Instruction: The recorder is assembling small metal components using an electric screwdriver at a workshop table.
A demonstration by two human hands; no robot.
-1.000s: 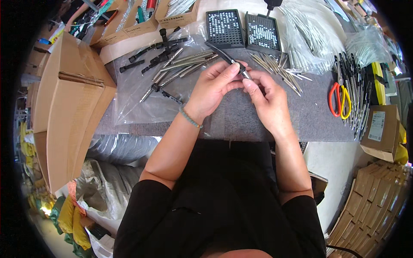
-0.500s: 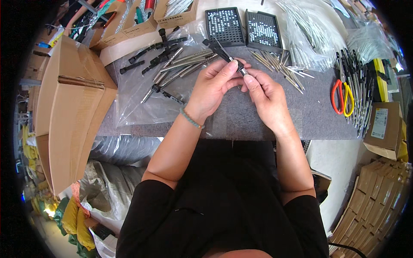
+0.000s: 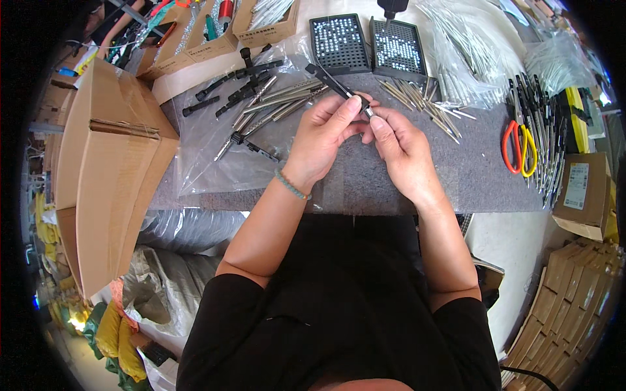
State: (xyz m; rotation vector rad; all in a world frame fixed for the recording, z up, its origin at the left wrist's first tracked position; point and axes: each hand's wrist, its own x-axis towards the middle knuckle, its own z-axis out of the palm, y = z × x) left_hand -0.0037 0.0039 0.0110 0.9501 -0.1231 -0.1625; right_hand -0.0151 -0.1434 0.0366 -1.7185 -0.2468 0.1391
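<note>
In front of me, both hands hold one slim part with a black clamp-like body (image 3: pixel 336 85) and a short shiny metal end. My left hand (image 3: pixel 316 140) is closed round the black body, thumb on top. My right hand (image 3: pixel 409 153) pinches the metal end between thumb and fingers. Fingers hide the part's middle. Left of my hands, metal tubes (image 3: pixel 287 98) and black clamp pieces (image 3: pixel 251 85) lie on a clear plastic sheet (image 3: pixel 202 166). Thin metal rods (image 3: pixel 430 111) are scattered to the right.
Two black trays (image 3: pixel 340 42) of small silvery pieces stand at the back, a dark tool tip (image 3: pixel 392 8) above the right one. Scissors (image 3: pixel 520 146) with red and yellow handles lie right, near dark slender rods (image 3: pixel 548 137). A tall cardboard box (image 3: pixel 107 176) stands left.
The dark tool tip has come into view above the right tray. Both hands keep their hold on the part, barely moved.
</note>
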